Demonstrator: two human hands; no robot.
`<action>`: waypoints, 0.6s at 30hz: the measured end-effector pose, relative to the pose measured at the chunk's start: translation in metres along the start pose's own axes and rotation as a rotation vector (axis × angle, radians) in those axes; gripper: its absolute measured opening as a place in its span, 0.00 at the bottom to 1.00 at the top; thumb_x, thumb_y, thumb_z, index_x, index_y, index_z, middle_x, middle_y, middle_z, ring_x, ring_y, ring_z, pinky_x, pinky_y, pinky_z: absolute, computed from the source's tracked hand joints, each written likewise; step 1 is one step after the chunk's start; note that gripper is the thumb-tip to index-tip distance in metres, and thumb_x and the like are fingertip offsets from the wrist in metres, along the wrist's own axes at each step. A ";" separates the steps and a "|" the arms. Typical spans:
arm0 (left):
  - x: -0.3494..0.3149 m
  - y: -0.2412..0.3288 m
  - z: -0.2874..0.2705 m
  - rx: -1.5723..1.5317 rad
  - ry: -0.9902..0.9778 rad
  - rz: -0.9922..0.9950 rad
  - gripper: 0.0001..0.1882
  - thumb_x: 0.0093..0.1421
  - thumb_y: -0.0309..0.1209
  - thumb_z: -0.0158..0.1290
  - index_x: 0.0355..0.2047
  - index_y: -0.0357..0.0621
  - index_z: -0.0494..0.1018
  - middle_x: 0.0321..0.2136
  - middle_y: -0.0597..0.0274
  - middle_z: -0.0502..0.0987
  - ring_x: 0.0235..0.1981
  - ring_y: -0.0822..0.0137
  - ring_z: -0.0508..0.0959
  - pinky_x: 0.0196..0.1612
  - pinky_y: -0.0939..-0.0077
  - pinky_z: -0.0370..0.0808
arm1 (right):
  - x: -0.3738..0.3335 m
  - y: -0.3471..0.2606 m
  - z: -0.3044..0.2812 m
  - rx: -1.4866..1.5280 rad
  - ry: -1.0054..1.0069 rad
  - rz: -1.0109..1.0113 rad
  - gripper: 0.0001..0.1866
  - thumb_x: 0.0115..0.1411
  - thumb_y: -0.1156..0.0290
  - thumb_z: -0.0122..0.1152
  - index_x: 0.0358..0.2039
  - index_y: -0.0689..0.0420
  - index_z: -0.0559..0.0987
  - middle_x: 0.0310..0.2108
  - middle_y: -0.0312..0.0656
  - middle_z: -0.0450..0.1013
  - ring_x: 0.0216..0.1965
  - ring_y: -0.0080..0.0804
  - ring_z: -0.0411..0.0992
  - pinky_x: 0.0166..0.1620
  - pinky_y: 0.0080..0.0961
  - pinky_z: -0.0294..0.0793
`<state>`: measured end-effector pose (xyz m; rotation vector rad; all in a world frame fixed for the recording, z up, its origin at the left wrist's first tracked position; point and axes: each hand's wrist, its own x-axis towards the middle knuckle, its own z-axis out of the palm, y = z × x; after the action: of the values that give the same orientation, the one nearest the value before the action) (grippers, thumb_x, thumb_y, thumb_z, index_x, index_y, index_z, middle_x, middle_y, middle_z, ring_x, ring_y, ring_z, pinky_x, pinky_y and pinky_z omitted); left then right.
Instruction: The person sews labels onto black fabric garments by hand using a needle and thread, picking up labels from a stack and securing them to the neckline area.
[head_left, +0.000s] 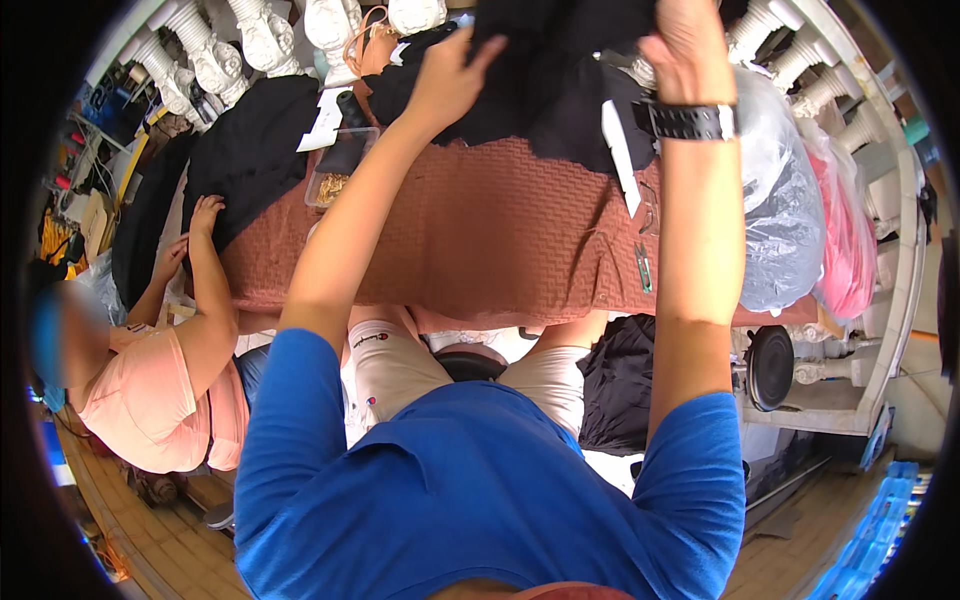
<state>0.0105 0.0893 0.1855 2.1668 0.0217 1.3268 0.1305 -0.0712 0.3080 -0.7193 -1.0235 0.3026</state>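
Black cloth (560, 95) spreads over the far side of the brown textured table cover (470, 220), and part of it rises past the upper edge of view. At its left side is my left hand (448, 85), slightly blurred, with thumb and forefinger apart and nothing visible between them. My right hand (690, 50), a black-strapped watch (685, 121) on its wrist, is at the cloth's right side. Its fingers are partly cut off by the upper edge, so their grip is hidden. A white strip (620, 160) lies across the cloth's right edge, above small green-handled snips (643, 268).
A clear box (330, 188) of small gold pieces sits left of my left forearm. At left, another person's hands (205, 215) touch more black cloth (250, 150). Plastic-wrapped bundles (785, 230) stand at right. White balusters (265, 40) line the far side.
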 end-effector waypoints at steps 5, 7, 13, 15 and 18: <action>0.004 0.023 -0.117 -0.480 0.335 -0.335 0.22 0.64 0.27 0.51 0.59 0.39 0.72 0.49 0.56 0.80 0.46 0.67 0.80 0.51 0.73 0.76 | -0.051 -0.103 0.006 -0.545 0.000 -0.302 0.18 0.74 0.67 0.47 0.56 0.65 0.73 0.50 0.43 0.76 0.46 0.30 0.76 0.52 0.26 0.75; 0.035 0.041 -0.157 -0.342 0.234 -0.139 0.19 0.63 0.26 0.52 0.55 0.38 0.75 0.48 0.57 0.81 0.44 0.67 0.81 0.50 0.75 0.76 | -0.077 -0.118 -0.001 -0.578 0.032 -0.238 0.17 0.72 0.68 0.50 0.54 0.65 0.75 0.49 0.42 0.77 0.45 0.28 0.75 0.51 0.25 0.75; 0.047 -0.010 -0.121 0.308 -0.216 -0.101 0.13 0.56 0.27 0.61 0.42 0.44 0.82 0.35 0.59 0.82 0.38 0.68 0.81 0.45 0.76 0.74 | -0.123 -0.008 -0.082 -0.651 0.277 0.337 0.15 0.66 0.69 0.59 0.49 0.65 0.78 0.44 0.39 0.77 0.42 0.24 0.74 0.48 0.23 0.74; 0.029 -0.034 -0.084 0.457 -0.429 -0.275 0.16 0.54 0.34 0.65 0.44 0.48 0.84 0.38 0.52 0.85 0.39 0.59 0.85 0.46 0.69 0.78 | -0.141 0.044 -0.124 -0.655 0.332 0.514 0.14 0.65 0.69 0.62 0.47 0.65 0.80 0.42 0.37 0.78 0.41 0.22 0.74 0.47 0.22 0.74; -0.013 -0.101 -0.041 0.344 -0.279 -0.323 0.13 0.52 0.35 0.65 0.38 0.50 0.85 0.34 0.52 0.84 0.40 0.53 0.83 0.47 0.64 0.78 | -0.173 0.111 -0.169 -0.646 0.292 0.719 0.16 0.61 0.73 0.66 0.47 0.67 0.80 0.41 0.39 0.79 0.40 0.22 0.74 0.46 0.21 0.74</action>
<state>-0.0010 0.1878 0.1393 2.4850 0.5009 0.8798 0.1983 -0.1522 0.0642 -1.6710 -0.5387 0.4706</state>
